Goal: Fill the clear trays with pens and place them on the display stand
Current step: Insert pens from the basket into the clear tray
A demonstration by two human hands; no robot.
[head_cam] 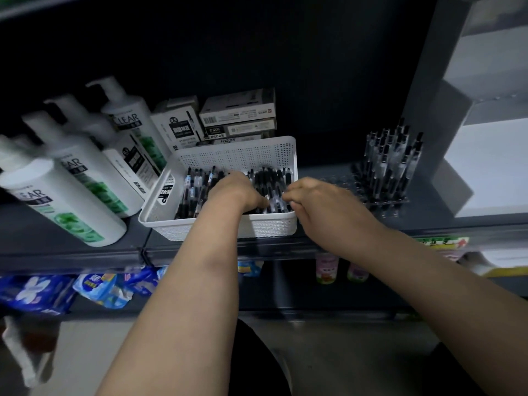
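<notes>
Pens (200, 187) — loose in white basket (237, 151) on shelf (85, 252), beside part-filled clear tray (384, 202). Judged light, stiff and smooth-barrelled, apt to slip when bundled; take a few at mid-barrel. Left hand (237, 190), right hand (323, 201) — fingers down among the pens, grip cannot be told.

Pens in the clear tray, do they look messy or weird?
Only half done: the pens stand upright, bunched at the back right of the clear tray, and its front-left holes are empty. Nothing looks spilled or broken.
</notes>
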